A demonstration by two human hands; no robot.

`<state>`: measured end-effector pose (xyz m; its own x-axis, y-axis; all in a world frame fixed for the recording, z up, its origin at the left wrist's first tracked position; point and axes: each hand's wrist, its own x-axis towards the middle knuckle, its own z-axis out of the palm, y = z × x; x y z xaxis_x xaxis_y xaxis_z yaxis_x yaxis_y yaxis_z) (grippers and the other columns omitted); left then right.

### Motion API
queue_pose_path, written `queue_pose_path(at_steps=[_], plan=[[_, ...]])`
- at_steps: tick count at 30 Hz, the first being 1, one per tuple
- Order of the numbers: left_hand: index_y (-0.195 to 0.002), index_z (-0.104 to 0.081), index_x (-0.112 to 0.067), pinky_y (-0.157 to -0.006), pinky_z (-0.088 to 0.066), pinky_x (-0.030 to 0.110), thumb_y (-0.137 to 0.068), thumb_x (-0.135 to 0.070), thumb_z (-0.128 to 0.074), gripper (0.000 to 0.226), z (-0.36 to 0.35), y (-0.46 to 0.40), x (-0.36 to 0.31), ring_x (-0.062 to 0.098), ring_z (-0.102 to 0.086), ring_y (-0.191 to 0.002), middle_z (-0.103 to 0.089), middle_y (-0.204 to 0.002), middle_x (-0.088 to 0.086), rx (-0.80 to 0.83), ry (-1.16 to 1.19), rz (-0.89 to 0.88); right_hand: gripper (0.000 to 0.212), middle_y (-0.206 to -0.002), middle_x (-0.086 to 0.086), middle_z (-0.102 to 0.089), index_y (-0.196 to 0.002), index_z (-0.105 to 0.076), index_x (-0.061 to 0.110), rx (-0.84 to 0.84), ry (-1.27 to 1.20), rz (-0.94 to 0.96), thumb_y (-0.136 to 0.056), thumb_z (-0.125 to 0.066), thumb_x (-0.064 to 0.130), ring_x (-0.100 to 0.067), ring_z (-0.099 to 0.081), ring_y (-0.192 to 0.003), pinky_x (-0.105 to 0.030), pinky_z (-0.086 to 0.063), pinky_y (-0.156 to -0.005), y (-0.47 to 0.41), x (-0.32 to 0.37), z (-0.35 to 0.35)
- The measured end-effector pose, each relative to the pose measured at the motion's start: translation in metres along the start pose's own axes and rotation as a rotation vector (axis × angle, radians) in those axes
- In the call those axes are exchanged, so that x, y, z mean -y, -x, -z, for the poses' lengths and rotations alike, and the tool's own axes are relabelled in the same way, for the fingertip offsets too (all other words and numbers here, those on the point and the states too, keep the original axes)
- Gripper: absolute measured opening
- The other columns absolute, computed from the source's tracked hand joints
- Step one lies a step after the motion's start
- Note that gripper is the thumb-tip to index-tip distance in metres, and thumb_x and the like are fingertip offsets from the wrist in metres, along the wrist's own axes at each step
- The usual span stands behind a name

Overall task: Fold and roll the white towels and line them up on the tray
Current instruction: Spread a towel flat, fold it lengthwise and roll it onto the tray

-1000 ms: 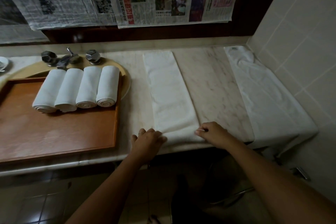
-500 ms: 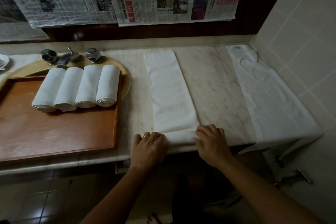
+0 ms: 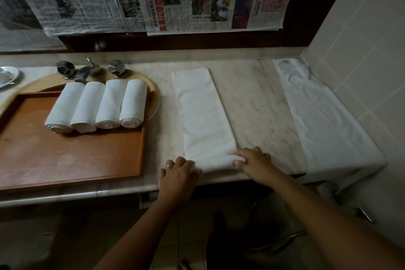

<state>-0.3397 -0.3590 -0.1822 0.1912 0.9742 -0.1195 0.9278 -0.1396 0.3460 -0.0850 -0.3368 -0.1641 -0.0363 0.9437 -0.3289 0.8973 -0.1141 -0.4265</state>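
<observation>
The long folded white cloth towel [image 3: 203, 116] stretches straight away from your hands, its near end already curled. Your left hand [image 3: 178, 176] and right hand [image 3: 254, 163] both grip this small roll, one at each end.

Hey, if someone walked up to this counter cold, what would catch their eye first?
Probably the two hands, the left hand and the right hand, gripping the near end of a long folded white towel on the marble counter, with a small roll started there. Next, the four rolled towels side by side at the far end of the wooden tray on the left.
</observation>
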Motion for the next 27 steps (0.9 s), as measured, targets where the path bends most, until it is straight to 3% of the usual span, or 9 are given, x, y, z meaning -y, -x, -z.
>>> queue_pose_path(at_steps=[5, 9, 11, 13, 16, 19, 21, 24, 27], plan=[[-0.098, -0.061, -0.026, -0.086, -0.024, 0.041, -0.101, -0.052, -0.032, 0.039, 0.013, -0.018, -0.003, 0.022, -0.044, -0.115, -0.058, -0.104, -0.004, 0.122, 0.096, 0.142, 0.021, -0.100, 0.010, -0.058, -0.106, -0.058, 0.030, -0.046, -0.121, -0.113, -0.093, -0.057, 0.047, -0.019, -0.057, -0.101, -0.038, -0.033, -0.094, -0.015, 0.013, 0.007], [-0.093, -0.063, -0.027, -0.087, -0.029, 0.043, -0.095, -0.053, -0.047, 0.030, 0.014, -0.026, -0.006, 0.018, -0.048, -0.107, -0.058, -0.096, -0.013, -0.061, 0.176, 0.221, 0.028, -0.097, 0.011, -0.058, -0.095, -0.052, 0.030, -0.116, -0.091, -0.211, -0.085, -0.064, 0.053, -0.018, -0.054, -0.096, -0.038, -0.031, -0.088, -0.026, 0.017, 0.006], [-0.097, -0.062, -0.032, -0.085, -0.034, 0.042, -0.093, -0.052, -0.056, 0.021, 0.009, -0.027, -0.002, 0.017, -0.050, -0.102, -0.056, -0.099, -0.015, -0.204, 0.093, 0.135, 0.023, -0.096, 0.010, -0.056, -0.088, -0.053, 0.030, -0.246, 0.015, -0.127, -0.086, -0.065, 0.050, -0.019, -0.050, -0.096, -0.038, -0.032, -0.084, -0.026, 0.015, 0.002], [-0.093, -0.066, -0.028, -0.078, -0.036, 0.041, -0.090, -0.037, -0.067, 0.010, -0.003, -0.025, 0.002, 0.024, -0.055, -0.092, -0.060, -0.095, -0.007, -0.297, -0.070, -0.088, 0.016, -0.094, 0.007, -0.054, -0.082, -0.057, 0.029, -0.419, 0.211, 0.070, -0.089, -0.061, 0.043, -0.021, -0.048, -0.093, -0.037, -0.029, -0.076, -0.022, 0.009, -0.010], [-0.091, -0.070, -0.023, -0.072, -0.034, 0.039, -0.079, -0.022, -0.081, 0.016, -0.016, -0.020, 0.007, 0.029, -0.060, -0.078, -0.064, -0.092, 0.001, -0.405, -0.200, -0.306, 0.018, -0.099, 0.004, -0.059, -0.086, -0.065, 0.025, -0.577, 0.395, 0.316, -0.090, -0.050, 0.034, -0.027, -0.052, -0.087, -0.037, -0.031, -0.071, -0.005, -0.006, -0.033], [-0.107, -0.066, -0.020, -0.072, -0.038, 0.040, -0.088, -0.038, -0.068, 0.026, -0.023, -0.009, 0.016, 0.027, -0.062, -0.080, -0.064, -0.110, 0.002, -0.403, -0.225, -0.343, 0.034, -0.120, 0.004, -0.060, -0.111, -0.065, 0.021, -0.534, 0.404, 0.378, -0.088, -0.050, 0.042, -0.025, -0.051, -0.100, -0.039, -0.039, -0.075, 0.007, -0.023, -0.041], [-0.116, -0.062, -0.021, -0.071, -0.040, 0.039, -0.091, -0.041, -0.065, 0.033, -0.023, -0.001, 0.020, 0.023, -0.062, -0.080, -0.061, -0.118, 0.000, -0.356, -0.198, -0.341, 0.041, -0.126, 0.006, -0.059, -0.115, -0.064, 0.020, -0.491, 0.391, 0.378, -0.084, -0.056, 0.046, -0.023, -0.050, -0.105, -0.040, -0.043, -0.077, 0.010, -0.027, -0.040], [-0.118, -0.055, -0.026, -0.065, -0.044, 0.034, -0.089, -0.034, -0.070, 0.034, -0.021, 0.006, 0.021, 0.016, -0.062, -0.069, -0.056, -0.116, -0.008, -0.273, -0.023, -0.329, 0.037, -0.126, 0.006, -0.062, -0.115, -0.065, 0.020, -0.375, 0.177, 0.304, -0.080, -0.075, 0.031, -0.022, -0.056, -0.104, -0.037, -0.041, -0.081, 0.008, -0.023, -0.037], [-0.120, -0.057, -0.030, -0.058, -0.052, 0.034, -0.093, -0.034, -0.067, 0.029, -0.012, 0.006, 0.018, 0.007, -0.058, -0.060, -0.057, -0.114, -0.018, -0.178, 0.216, -0.212, 0.035, -0.113, 0.005, -0.065, -0.114, -0.064, 0.027, -0.242, -0.193, 0.148, -0.082, -0.078, 0.025, -0.015, -0.059, -0.096, -0.028, -0.045, -0.081, 0.007, -0.020, -0.026]])
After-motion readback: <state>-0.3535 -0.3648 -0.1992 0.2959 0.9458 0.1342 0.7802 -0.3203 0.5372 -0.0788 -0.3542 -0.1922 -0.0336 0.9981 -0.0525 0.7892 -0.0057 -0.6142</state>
